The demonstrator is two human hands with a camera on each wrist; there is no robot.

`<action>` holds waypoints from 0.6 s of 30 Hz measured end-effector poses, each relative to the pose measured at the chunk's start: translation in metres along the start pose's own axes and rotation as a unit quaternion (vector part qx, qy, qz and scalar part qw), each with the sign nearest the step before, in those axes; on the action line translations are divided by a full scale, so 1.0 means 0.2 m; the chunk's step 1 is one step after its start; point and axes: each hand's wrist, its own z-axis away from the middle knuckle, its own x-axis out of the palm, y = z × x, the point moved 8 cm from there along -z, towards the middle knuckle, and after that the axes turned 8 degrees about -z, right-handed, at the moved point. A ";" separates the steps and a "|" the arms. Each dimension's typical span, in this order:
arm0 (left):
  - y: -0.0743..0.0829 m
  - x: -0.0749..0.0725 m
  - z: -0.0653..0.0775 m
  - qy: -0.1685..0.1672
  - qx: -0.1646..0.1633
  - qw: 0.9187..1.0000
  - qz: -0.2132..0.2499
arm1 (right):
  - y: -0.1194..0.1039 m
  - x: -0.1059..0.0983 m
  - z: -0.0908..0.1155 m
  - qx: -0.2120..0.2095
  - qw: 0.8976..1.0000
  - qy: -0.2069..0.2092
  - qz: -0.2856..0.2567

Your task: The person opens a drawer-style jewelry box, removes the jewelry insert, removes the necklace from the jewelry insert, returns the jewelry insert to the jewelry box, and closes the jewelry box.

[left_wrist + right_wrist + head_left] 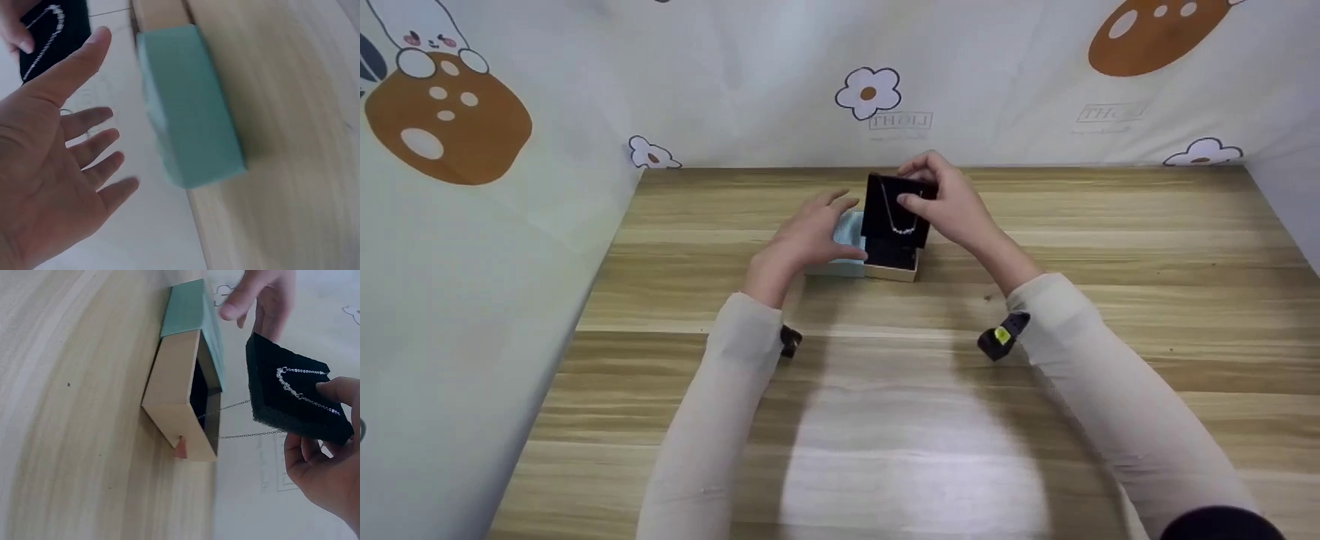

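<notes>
Between thumb and fingers my right hand [956,206] holds a black foam pad [267,391], tilted above an open box. A silver necklace [287,385] lies across the pad's face, and two strands of its chain run from behind the pad down into the box. The box is a tan drawer [174,377] pulled partway out of a light teal sleeve [188,107]; its inside looks dark. My left hand [802,236] hovers beside the sleeve with fingers spread and nothing in them. In the left wrist view a gap shows between that hand and the sleeve.
The box stands on a wood-grain table [915,420], close to its back edge. Behind and to the left hangs a pale cloth [735,82] printed with flowers and orange fruit. A dark round object [1222,525] shows at the bottom right.
</notes>
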 end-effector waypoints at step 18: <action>0.28 -0.04 0.01 -0.025 0.059 0.868 0.492 | -0.18 -0.16 0.12 -0.043 0.995 0.046 -0.079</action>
